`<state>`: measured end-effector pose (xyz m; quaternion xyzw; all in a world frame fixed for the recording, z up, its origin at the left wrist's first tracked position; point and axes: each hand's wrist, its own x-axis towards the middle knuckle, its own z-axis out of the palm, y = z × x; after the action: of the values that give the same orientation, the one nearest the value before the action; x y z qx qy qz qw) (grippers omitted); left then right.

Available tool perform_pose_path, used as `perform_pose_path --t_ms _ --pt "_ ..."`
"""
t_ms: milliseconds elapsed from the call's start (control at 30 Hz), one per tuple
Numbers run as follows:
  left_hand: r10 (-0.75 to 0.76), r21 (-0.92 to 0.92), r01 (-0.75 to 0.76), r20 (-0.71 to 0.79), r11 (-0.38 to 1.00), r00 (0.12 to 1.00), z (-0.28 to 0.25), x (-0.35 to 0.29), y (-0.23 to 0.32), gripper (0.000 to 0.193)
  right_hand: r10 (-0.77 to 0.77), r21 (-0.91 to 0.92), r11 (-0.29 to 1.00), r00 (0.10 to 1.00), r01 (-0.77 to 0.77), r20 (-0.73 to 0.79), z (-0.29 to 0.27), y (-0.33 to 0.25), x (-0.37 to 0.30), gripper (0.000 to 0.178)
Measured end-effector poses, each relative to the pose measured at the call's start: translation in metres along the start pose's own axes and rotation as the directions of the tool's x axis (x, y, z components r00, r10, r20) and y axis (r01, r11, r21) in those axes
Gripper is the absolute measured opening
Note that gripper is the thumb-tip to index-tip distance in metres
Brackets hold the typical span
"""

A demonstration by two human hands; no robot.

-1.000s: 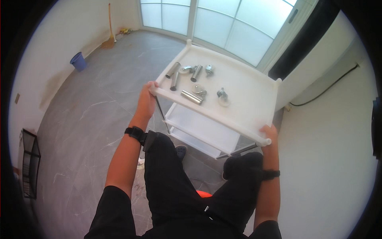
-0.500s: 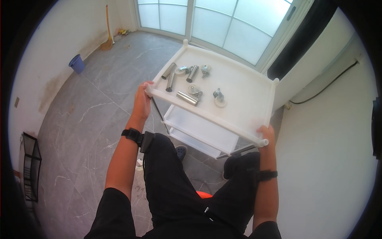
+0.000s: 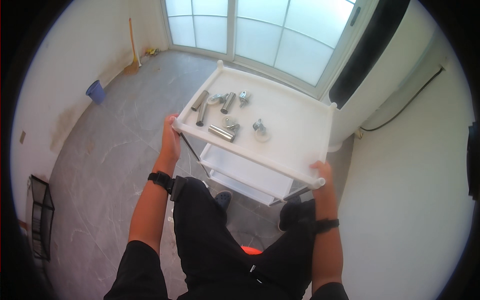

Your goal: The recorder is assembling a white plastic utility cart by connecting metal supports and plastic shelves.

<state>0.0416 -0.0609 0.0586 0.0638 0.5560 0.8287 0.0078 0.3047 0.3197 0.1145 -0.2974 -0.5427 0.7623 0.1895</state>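
In front of me stands a white three-tier trolley (image 3: 295, 120), its top shelf tilted in the view. My left hand (image 3: 171, 136) is closed on the shelf's near left corner. At the near right corner my right hand (image 3: 322, 174) grips the rim, thumb over the edge. Several short shiny metal tubes (image 3: 221, 133) lie loose on the left half of the top shelf. Among them are several caster wheels (image 3: 261, 131) with metal stems, lying on their sides. Dark posts (image 3: 191, 148) join the top shelf to the two lower white shelves (image 3: 245, 167).
Frosted glass doors (image 3: 280, 40) stand beyond the trolley. A white wall (image 3: 400, 200) runs close on the right, with a black cable (image 3: 410, 112). Far left are a blue bucket (image 3: 95, 93) and a broom (image 3: 132, 50). A black rack (image 3: 41, 215) stands at the left wall. An orange object (image 3: 251, 250) shows between my legs.
The view has shifted, so the trolley and both hands appear slightly farther left and the room sits lower. Both hands keep their hold. The tubes and casters keep their places on the shelf.
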Motion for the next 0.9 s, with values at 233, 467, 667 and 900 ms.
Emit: perform_pose_path --t_ms 233,467,667,900 --pt "-0.023 -0.038 0.020 -0.075 0.999 0.997 -0.007 0.007 -0.015 0.046 0.027 0.154 0.988 0.999 -0.030 0.019 -0.003 0.012 -0.001 0.041" --pt "-0.050 -0.077 0.044 -0.066 0.996 0.997 -0.008 0.003 -0.002 0.055 -0.004 0.279 0.960 0.997 -0.017 0.075 0.001 0.015 -0.010 0.043" --pt "-0.065 -0.037 0.063 -0.055 0.997 0.996 -0.007 0.001 0.001 0.057 -0.013 0.331 0.943 0.994 -0.024 0.109 0.001 0.008 -0.015 0.037" --pt "-0.056 0.016 0.057 -0.037 0.998 0.998 -0.001 -0.002 0.007 0.056 0.010 0.379 0.924 0.994 -0.051 0.110 0.000 0.012 -0.014 0.035"
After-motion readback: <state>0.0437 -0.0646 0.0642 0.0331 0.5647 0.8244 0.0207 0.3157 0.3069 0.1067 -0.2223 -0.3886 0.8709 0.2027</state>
